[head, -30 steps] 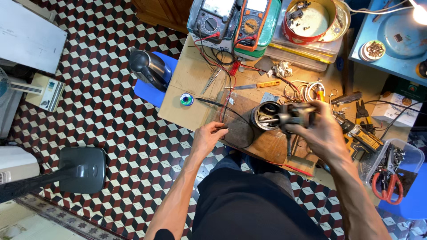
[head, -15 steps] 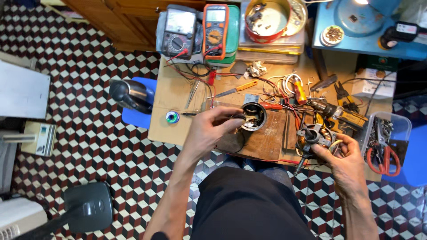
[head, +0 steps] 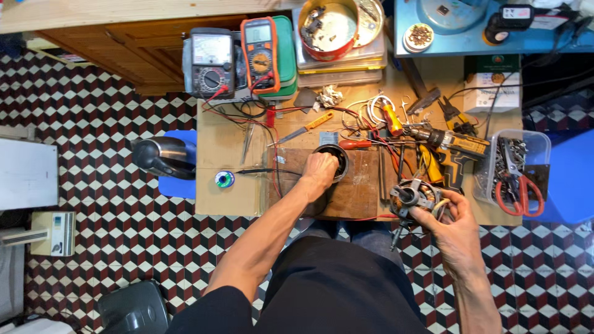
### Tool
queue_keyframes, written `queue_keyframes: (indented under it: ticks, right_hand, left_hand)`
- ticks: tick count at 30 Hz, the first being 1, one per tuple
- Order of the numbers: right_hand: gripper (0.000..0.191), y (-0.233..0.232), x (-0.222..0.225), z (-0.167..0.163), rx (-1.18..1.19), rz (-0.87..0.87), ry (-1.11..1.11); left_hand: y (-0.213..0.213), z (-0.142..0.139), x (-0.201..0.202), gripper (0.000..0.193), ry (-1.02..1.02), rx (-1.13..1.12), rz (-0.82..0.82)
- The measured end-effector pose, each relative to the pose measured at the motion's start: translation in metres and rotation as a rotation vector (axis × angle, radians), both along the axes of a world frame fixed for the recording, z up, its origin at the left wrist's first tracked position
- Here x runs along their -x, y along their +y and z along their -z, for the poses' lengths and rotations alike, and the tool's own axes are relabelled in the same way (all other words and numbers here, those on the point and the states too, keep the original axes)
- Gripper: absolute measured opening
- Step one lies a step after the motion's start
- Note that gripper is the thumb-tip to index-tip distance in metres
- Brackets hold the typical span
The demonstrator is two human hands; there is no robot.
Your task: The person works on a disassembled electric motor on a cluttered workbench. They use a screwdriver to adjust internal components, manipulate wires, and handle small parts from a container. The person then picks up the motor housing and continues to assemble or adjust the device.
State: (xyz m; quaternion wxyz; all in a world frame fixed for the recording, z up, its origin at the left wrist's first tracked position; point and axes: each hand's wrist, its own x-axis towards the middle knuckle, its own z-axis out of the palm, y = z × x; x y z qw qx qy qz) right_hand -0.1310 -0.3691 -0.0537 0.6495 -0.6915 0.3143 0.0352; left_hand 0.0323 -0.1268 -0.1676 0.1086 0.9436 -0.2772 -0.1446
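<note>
My left hand grips a round dark motor housing that stands on a dark wooden board at the middle of the low cardboard-topped table. My right hand holds a motor stator with copper windings and a shaft at the table's near right edge, just off the board. Red and black wires run from the board toward the meters.
Two multimeters and a red tin of parts stand at the back. A yellow drill, screwdrivers and pliers lie right of the board. A clear tub with red scissors stands far right. A solder spool and a dark kettle-like object are left.
My left hand reached forward and closed on the round housing. My right hand carried the stator from over the housing down to the table's near right edge. The camera view shifted.
</note>
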Motion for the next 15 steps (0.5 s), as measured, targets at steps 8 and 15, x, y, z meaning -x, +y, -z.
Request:
queue_keyframes:
  ticks: [8,15]
  right_hand:
    - [0.08,0.013,-0.014,-0.003,0.044,-0.034,0.02]
    - [0.079,0.017,-0.023,0.005,0.098,-0.087,0.006]
  left_hand:
    - [0.008,-0.01,-0.001,0.009,0.143,0.0,0.123]
    - [0.052,-0.047,0.036,0.043,0.062,0.017,0.098]
